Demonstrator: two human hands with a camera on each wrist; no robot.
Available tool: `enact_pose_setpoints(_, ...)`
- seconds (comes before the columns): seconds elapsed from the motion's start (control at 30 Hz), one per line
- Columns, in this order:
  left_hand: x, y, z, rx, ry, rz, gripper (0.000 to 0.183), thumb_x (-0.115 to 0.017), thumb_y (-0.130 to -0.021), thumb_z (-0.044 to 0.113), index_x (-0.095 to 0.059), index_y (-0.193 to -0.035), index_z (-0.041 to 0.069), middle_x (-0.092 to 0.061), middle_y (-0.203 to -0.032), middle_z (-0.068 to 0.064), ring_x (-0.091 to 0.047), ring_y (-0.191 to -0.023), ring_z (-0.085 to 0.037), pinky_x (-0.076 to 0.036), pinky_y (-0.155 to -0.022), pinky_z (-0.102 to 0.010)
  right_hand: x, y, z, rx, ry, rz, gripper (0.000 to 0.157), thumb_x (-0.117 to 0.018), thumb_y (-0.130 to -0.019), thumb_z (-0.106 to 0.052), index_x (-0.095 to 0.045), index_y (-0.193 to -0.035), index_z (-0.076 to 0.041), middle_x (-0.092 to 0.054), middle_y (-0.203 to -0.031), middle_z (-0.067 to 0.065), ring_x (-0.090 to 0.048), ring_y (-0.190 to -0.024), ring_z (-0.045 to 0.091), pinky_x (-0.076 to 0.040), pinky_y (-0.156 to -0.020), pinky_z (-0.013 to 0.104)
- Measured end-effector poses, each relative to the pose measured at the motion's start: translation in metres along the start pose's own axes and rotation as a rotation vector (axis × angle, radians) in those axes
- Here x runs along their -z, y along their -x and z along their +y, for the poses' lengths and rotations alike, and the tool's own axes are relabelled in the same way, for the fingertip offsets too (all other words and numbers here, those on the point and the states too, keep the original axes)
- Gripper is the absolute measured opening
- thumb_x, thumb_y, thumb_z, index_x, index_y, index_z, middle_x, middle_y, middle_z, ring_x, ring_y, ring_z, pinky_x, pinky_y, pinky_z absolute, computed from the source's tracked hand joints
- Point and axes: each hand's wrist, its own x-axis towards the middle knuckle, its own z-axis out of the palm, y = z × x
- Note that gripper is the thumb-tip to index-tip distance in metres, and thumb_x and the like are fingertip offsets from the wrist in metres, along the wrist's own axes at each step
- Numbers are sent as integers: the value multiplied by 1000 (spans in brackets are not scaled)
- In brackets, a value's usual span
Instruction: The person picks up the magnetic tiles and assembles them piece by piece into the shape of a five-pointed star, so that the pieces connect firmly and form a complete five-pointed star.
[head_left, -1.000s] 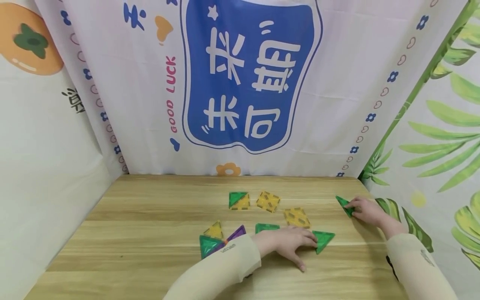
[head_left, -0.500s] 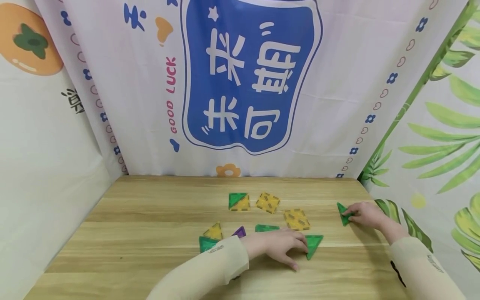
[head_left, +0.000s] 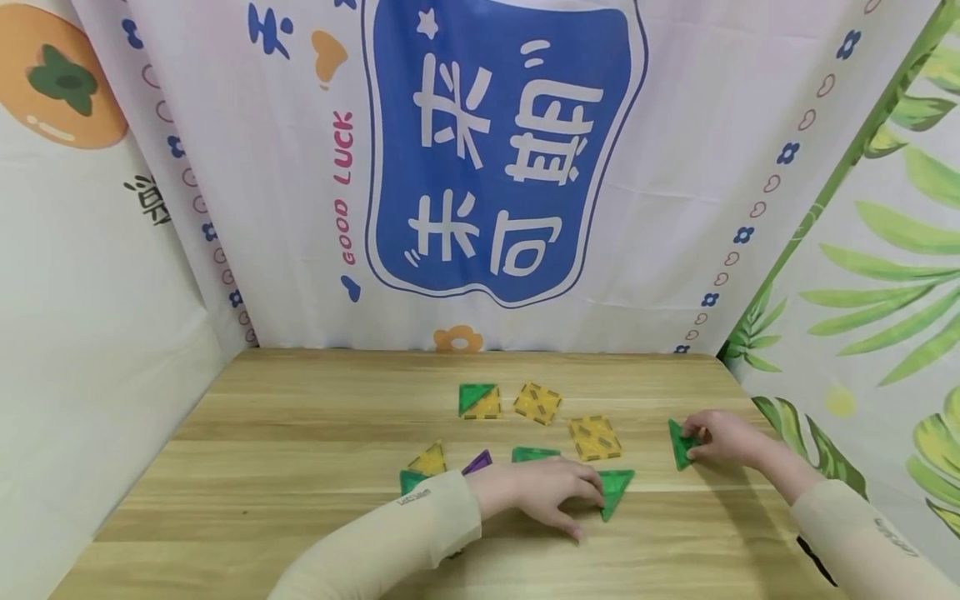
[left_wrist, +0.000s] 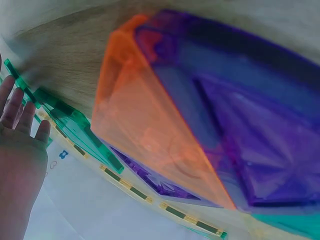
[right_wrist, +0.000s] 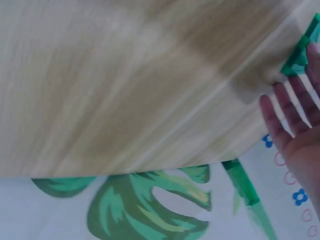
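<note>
Green triangle (head_left: 678, 447), right of centre in the head view, lower half: pinched between the thumb and fingers of the right hand (head_left: 726, 438). Cannot tell whether it lies flat or is slightly raised. Right wrist view: same hand at the right edge, tile at the fingertips.

Left hand (head_left: 546, 492), lower centre: fingers spread, thumb held well away from them, fingertips touching the left edge of a second green triangle (head_left: 616, 489); no grip round it seen.

Upper part of the table (head_left: 300, 417), left to right: a green-and-yellow square (head_left: 479, 402), a tilted yellow square (head_left: 537, 403), then, lower, another yellow square (head_left: 595, 438). A green tile (head_left: 536, 454), partly hidden, sits just above the left hand. Left of centre: a yellow triangle (head_left: 429, 459), with a purple tile (head_left: 477, 461) and a further green piece (head_left: 412, 481) partly covered by the left sleeve (head_left: 420, 521). Left wrist view: an orange piece (left_wrist: 145, 110) touching purple pieces fills much of the foreground.
</note>
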Motion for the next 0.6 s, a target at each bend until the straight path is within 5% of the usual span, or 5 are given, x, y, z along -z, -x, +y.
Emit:
enact_pose_setpoints(0.17,-1,0,-1,-4,0,6,55,-60,-86,50,-53,-133,22,-47,-137,7,-40,-128,-4,-31,-108,-24,5,0,-9,-13,-29,-89,34,-80,-73,-24,-61,-96,-8,-61,-86,-2,-55,-75,12,-47,-63,27)
enact_pose_setpoints(0.37,-5,-1,-7,23,-57,52,52,-57,-89,50,-53,-133,24,-47,-138,7,-40,-129,-6,-32,-109,-29,5,1,-10,5,-1,-113,64,-78,-75,-30,-54,-124,4,-59,-97,5,-53,-80,13,-46,-67,29)
enact_pose_setpoints(0.6,-4,-1,-18,87,-33,48,50,-56,-91,46,-51,-136,24,-43,-143,6,-38,-132,-8,-30,-111,-32,1,2,-14,62,15,-120,68,-77,-75,-39,-55,-123,3,-55,-96,2,-49,-80,12,-43,-67,27)
